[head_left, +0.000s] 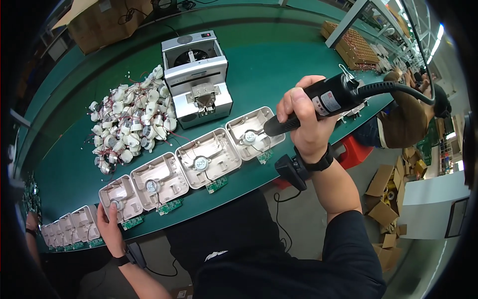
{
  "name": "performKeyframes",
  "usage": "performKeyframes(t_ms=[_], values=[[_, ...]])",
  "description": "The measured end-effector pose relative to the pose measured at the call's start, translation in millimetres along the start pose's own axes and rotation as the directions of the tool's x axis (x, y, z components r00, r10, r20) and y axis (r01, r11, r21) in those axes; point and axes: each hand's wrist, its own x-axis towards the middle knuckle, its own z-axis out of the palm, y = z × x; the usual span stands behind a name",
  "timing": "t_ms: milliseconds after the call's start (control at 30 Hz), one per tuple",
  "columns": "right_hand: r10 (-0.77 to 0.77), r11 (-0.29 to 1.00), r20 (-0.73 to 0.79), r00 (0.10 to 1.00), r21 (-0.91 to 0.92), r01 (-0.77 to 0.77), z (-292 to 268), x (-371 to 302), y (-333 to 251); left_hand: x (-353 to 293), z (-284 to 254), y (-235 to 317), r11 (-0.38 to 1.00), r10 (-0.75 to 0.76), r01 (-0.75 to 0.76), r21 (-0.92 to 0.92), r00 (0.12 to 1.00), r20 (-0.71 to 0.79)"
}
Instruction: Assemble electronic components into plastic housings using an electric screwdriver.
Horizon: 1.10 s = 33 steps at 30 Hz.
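Observation:
My right hand is wrapped round a black corded electric screwdriver. The tool points left, its nose over the rightmost white plastic housing; I cannot tell whether the bit touches anything. In that housing sits a round metal motor with thin wires. At the lower left, my left hand grips the near left side of another white housing. One finger lies inside, by its round motor. Between these stand two more open housings, each with a motor and a green circuit board hanging at the front.
Behind the row stands a grey and silver machine. Left of it lies a heap of white motor parts with red wires. More housings continue leftward, near another person's hand. A red stool and cardboard boxes are at right.

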Motion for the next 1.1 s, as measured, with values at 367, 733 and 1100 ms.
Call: performKeyframes(t_ms=[367,733,1100], values=[[0.075,0.995,0.008,0.997,-0.066,-0.074,2.6,6.5,20.2,-0.7,-3.0,5.8,1.000,-0.022,0.020,0.024,0.998,0.052],[0.126,0.980,0.169,0.978,-0.173,-0.097,19.3,36.2,13.3,1.4,0.4,10.6,1.000,-0.021,0.021,-0.006,0.993,0.116],[-0.035,0.995,0.160,0.986,0.094,0.020,104.8,82.0,15.5,-6.0,18.7,33.7,0.994,0.098,-0.080,-0.074,0.957,0.274]])
